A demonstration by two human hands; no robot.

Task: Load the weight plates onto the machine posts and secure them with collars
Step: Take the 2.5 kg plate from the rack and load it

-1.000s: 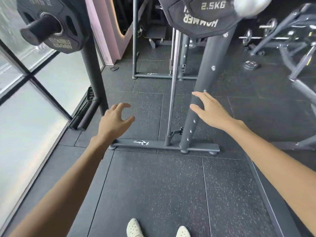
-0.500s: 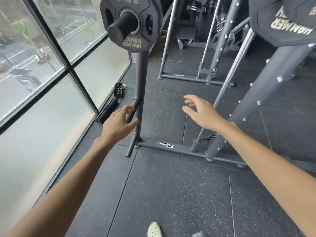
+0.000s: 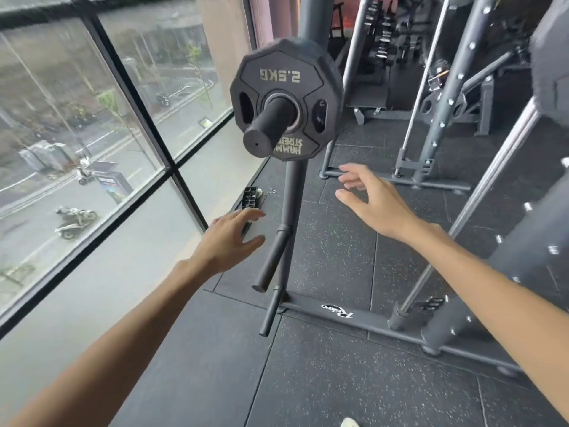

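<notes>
A 2.5KG weight plate [image 3: 278,76] sits on its post [image 3: 265,131]; below that plate the left hand [image 3: 229,241] and right hand [image 3: 374,203] hover, fingers loosely spread, holding nothing

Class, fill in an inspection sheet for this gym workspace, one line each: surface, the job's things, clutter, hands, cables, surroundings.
Surface: dark speckled rubber floor; the machine's base bar rests on it.
Job's things: one 2.5KG plate sits on the upper post, no collar seen on it; two lower pegs are bare.
Clutter: small black slotted object on the floor by the window.
Hands: left hand and right hand both open, holding nothing, held out below the plate.
Cables: nothing seen.
Surroundings: window on the left overlooking a street; more racks behind.
</notes>
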